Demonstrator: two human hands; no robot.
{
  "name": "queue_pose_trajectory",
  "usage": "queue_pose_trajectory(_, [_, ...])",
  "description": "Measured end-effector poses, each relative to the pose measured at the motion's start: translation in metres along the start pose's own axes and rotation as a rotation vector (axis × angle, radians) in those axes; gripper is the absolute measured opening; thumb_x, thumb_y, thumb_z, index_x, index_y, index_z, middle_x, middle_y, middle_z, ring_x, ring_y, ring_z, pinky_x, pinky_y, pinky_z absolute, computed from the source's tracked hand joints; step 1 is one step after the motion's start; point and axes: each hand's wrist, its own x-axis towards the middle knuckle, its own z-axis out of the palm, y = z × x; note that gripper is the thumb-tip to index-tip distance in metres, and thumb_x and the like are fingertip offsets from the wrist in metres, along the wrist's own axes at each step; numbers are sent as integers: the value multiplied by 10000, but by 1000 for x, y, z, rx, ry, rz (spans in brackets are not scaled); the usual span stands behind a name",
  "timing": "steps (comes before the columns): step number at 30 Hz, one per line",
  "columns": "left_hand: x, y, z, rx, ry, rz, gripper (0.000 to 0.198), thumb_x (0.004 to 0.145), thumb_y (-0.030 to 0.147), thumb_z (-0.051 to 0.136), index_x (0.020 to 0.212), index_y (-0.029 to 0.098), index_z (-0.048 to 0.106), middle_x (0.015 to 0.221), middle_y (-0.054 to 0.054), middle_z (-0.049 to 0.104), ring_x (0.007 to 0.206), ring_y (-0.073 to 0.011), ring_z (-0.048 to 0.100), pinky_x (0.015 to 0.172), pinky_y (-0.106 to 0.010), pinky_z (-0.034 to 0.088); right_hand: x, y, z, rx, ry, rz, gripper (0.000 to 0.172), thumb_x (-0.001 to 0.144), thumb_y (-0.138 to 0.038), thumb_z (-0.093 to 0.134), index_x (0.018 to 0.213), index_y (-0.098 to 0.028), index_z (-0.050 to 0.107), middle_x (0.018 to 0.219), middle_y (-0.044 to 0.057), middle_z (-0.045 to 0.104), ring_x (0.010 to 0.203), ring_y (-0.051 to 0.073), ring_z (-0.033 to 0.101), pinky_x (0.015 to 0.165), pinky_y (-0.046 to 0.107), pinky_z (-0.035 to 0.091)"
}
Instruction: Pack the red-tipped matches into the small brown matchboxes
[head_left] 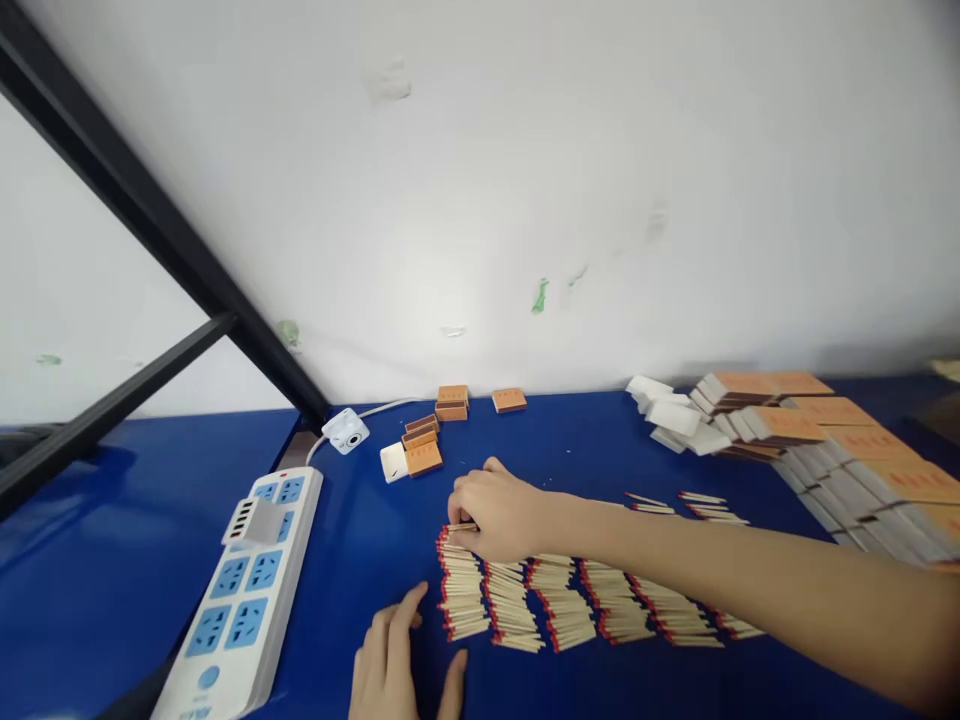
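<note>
Rows of red-headed wooden matches (510, 605) lie side by side on the blue tabletop, their heads pointing left. My right hand (495, 512) reaches across from the right over the far end of the leftmost row. Its fingers are pinched at matches there, and the fingertips are partly hidden. Close to the near left end of that row rests my left hand (391, 655), fingers and thumb apart and holding nothing. My right forearm covers the far parts of several rows.
Several orange matchboxes (424, 457) lie beyond the hands. Stacked matchboxes (862, 450) and loose white trays (671, 412) stand at the back right. A power strip (251, 590) is on the left, near a small white camera-like device (346, 430) and a black frame (247, 335).
</note>
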Motion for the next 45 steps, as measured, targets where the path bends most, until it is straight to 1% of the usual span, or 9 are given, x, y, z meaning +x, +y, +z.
queue_pose_trajectory(6, [20, 12, -21, -60, -144, 109, 584, 921, 392, 535, 1464, 284, 349, 1267, -142, 525, 1170, -312, 563, 955, -497, 504, -21, -25, 9, -192, 13, -33, 226, 836, -213, 526, 868, -146, 739, 980, 149, 711, 956, 271, 643, 893, 412, 321])
queue_pose_trajectory(10, [31, 10, -29, -35, -188, 253, 652, 917, 403, 548, 1505, 241, 318, 1441, -161, 414, 1329, -330, 426, 1085, -531, 387, -25, -30, 18, -147, 41, -33, 258, 812, -184, 546, 969, -174, 750, 1111, 132, 699, 1051, 270, 625, 941, 402, 331])
queue_pose_trajectory(14, [34, 6, -29, -15, -218, 354, 672, 925, 426, 534, 1526, 229, 305, 1524, -151, 387, 1370, -331, 368, 1114, -545, 333, -33, -33, 21, -109, 100, -32, 296, 797, -149, 553, 1021, -189, 743, 1168, 118, 698, 1102, 267, 617, 979, 402, 346])
queue_pose_trajectory(20, [31, 11, -29, 118, -263, 403, 638, 967, 440, 433, 1549, 252, 250, 1600, -125, 288, 1402, -331, 330, 1079, -615, 318, -80, -23, 19, -12, 407, -5, 238, 853, -191, 565, 1031, -194, 723, 1239, 98, 670, 1168, 244, 592, 1037, 399, 346])
queue_pose_trajectory(25, [33, 16, -33, 229, -373, 461, 605, 1005, 434, 318, 1565, 249, 181, 1640, -129, 142, 1485, -322, 185, 1092, -649, 259, -108, 4, 42, -9, 730, -6, 201, 864, -184, 568, 1001, -168, 715, 1138, 98, 698, 1111, 228, 611, 1010, 413, 365])
queue_pose_trajectory(29, [34, 18, -34, 248, -394, 486, 555, 1020, 418, 285, 1548, 250, 249, 1599, -135, 288, 1455, -284, 285, 1096, -588, 295, -112, 18, 53, -5, 782, -3, 182, 863, -211, 579, 969, -170, 721, 1085, 97, 713, 1059, 229, 627, 984, 424, 372])
queue_pose_trajectory(34, [27, 19, -36, 213, -311, 525, 494, 1019, 373, 314, 1485, 235, 401, 1516, -140, 441, 1389, -273, 401, 1053, -539, 370, -112, 15, 52, 23, 794, 15, 168, 859, -207, 579, 940, -171, 722, 1062, 92, 721, 1027, 215, 635, 962, 388, 390])
queue_pose_trajectory(38, [19, 19, -37, 188, -252, 522, 462, 1018, 352, 331, 1438, 224, 474, 1465, -138, 506, 1345, -267, 456, 1035, -520, 400, -114, 10, 54, 35, 728, 7, 181, 874, -211, 570, 948, -166, 728, 1070, 98, 720, 1008, 209, 637, 946, 374, 397])
queue_pose_trajectory(45, [18, 12, -34, 166, -201, 516, 457, 1014, 427, 332, 1343, 231, 581, 1414, -118, 565, 1302, -260, 503, 1048, -533, 392, -118, -1, 52, 24, 730, 19, 194, 885, -218, 556, 969, -165, 722, 1088, 91, 715, 1066, 207, 623, 971, 367, 371])
